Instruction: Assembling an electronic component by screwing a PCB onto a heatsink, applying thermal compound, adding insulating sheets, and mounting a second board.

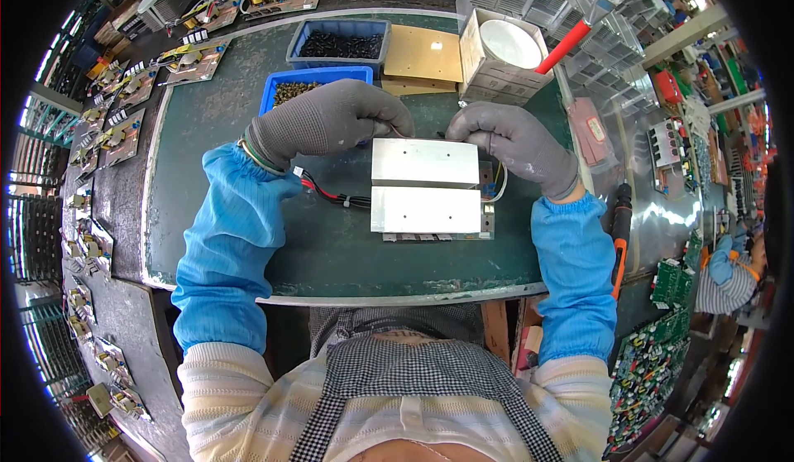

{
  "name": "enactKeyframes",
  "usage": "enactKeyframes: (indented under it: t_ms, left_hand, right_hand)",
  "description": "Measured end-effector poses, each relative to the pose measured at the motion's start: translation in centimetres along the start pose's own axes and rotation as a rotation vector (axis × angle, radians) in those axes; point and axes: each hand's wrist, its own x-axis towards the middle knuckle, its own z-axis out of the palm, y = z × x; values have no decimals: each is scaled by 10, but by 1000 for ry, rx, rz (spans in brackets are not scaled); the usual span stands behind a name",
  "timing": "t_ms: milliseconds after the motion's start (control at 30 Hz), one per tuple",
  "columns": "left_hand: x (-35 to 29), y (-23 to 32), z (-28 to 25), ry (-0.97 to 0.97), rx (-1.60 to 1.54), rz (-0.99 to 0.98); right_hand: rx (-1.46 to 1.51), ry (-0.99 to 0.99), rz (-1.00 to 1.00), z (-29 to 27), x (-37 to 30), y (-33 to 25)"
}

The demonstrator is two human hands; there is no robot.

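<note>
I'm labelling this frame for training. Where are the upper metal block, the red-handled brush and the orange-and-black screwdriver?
upper metal block (424, 162), head view, middle of its top face.
red-handled brush (566, 46), head view, middle of the red handle.
screwdriver (619, 239), head view, on its handle, right of the mat.

Beyond the grips on the green counter: two blue bins of small parts, tan boards, a white box; an orange-black screwdriver lies right.

Metal-plated assembly lies on green mat. Left hand grips assembly's far left corner; right hand its far right corner. Blue bins sit beyond the assembly.
</note>
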Motion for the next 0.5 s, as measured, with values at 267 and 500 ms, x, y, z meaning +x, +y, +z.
enactKeyframes:
  t_ms: [267, 500]
  left_hand:
    - [-4, -4, 4, 20, -33, 103]
    - [-37, 2, 20, 432, -382, 18]
  right_hand:
    - [75, -18, -48, 2, -4, 4]
    - [180, 228, -89, 3, -26, -4]
